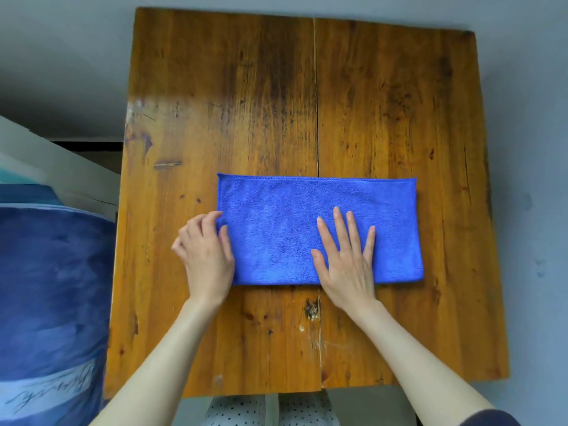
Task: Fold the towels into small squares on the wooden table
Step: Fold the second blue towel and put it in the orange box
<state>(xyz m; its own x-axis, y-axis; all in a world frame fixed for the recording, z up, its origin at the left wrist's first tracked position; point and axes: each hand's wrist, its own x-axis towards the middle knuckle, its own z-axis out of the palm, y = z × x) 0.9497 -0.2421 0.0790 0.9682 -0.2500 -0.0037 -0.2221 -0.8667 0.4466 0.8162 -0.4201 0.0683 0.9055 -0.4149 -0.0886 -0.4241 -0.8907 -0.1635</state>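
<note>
A blue towel lies on the wooden table as a wide rectangle, folded in half with the fold along its near edge. My right hand rests flat on the towel's middle, palm down, fingers spread. My left hand is at the towel's left edge, its fingers curled and pinching the cloth there.
A blue patterned fabric fills the space left of the table, with a white board behind it. Grey floor surrounds the table. A dotted garment shows below the table's near edge.
</note>
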